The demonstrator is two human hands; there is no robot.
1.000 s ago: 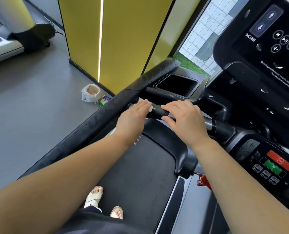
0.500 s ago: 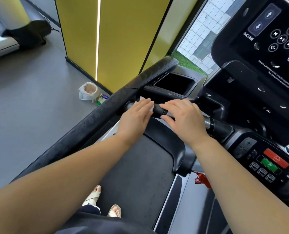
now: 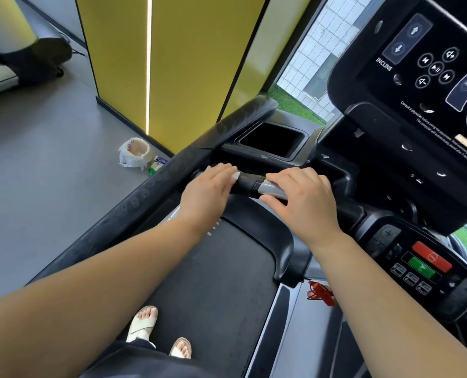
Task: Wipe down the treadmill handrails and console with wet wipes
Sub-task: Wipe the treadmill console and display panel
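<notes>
Two: left hand (image 3: 207,188) flat on wipe (image 3: 235,175), right hand (image 3: 304,199) grips handrail (image 3: 247,184).

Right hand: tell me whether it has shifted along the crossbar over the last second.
Yes. The right hand slid rightward along the crossbar, toward the button panel, baring the silver grip section that it covered before.

— What can you read from where you stand?
— On your console (image 3: 363,77), "INCLINE" beside the arrow keys (image 3: 406,39), and fine print (image 3: 424,113) starting "Consult a physician".
— Anything lower?
— A "+" on your lower keypad (image 3: 388,233); its other labels are too blurred.
</notes>
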